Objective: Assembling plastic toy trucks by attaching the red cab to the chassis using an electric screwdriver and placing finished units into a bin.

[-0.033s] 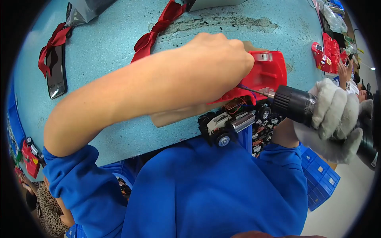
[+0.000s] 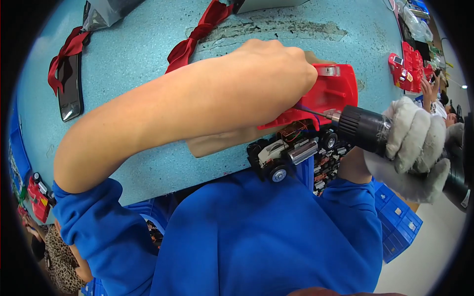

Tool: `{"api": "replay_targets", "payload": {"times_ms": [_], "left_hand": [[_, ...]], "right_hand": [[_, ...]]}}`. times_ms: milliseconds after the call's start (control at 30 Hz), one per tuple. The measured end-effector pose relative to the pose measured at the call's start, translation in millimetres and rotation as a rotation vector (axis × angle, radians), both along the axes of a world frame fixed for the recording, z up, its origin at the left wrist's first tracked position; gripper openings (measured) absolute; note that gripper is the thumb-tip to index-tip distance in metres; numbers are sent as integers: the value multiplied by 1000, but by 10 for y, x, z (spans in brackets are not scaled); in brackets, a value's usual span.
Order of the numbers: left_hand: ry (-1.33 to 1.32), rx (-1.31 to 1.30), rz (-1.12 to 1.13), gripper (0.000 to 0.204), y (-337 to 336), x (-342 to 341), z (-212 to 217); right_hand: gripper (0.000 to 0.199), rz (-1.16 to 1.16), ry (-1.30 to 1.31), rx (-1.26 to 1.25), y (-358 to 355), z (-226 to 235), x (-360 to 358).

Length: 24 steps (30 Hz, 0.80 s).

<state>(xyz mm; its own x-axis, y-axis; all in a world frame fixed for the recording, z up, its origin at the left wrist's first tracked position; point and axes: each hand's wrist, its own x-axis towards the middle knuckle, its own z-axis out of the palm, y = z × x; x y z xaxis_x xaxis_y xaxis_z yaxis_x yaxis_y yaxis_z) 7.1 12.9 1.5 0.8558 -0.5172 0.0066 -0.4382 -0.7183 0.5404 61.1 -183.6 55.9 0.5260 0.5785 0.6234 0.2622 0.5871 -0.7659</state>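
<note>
My bare left hand (image 2: 281, 74) reaches across the bench, curled with knuckles up against a red plastic toy truck shell (image 2: 340, 91). Its fingertips are hidden from me. My right hand (image 2: 417, 140), in a grey-white work glove, wraps round a black power screwdriver (image 2: 365, 129). The long thin bit points left into the shell, its tip hidden by my left hand. Just below the shell is a toy truck chassis (image 2: 271, 153) with black wheels, a silver cylinder and thin coloured wires. A tan flat piece (image 2: 217, 142) lies under my left forearm.
On the blue-green bench (image 2: 148, 64) lie a black phone (image 2: 70, 93) and a knotted red cloth strip (image 2: 195, 39). A blue crate (image 2: 395, 222) stands at the lower right. More red toy parts (image 2: 409, 66) and another person's hands (image 2: 428, 91) show at far right.
</note>
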Motion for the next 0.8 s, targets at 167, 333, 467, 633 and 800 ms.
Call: {"api": "replay_targets", "payload": {"times_ms": [167, 333, 467, 633, 800], "left_hand": [[57, 54, -13, 16, -45, -15, 18], [-126, -71, 86, 11, -64, -79, -90], [-121, -72, 122, 11, -93, -110, -82], [59, -86, 135, 12, -2, -195, -46], [-35, -636, 137, 44, 148, -410, -316]], "right_hand": [[46, 11, -7, -38, 18, -72, -44], [43, 14, -60, -105, 100, -87, -86], [42, 39, -101, -152, 161, -83, -111], [40, 209, -212, -151, 261, -114, -124], [34, 129, -202, -137, 264, -133, -143]]}}
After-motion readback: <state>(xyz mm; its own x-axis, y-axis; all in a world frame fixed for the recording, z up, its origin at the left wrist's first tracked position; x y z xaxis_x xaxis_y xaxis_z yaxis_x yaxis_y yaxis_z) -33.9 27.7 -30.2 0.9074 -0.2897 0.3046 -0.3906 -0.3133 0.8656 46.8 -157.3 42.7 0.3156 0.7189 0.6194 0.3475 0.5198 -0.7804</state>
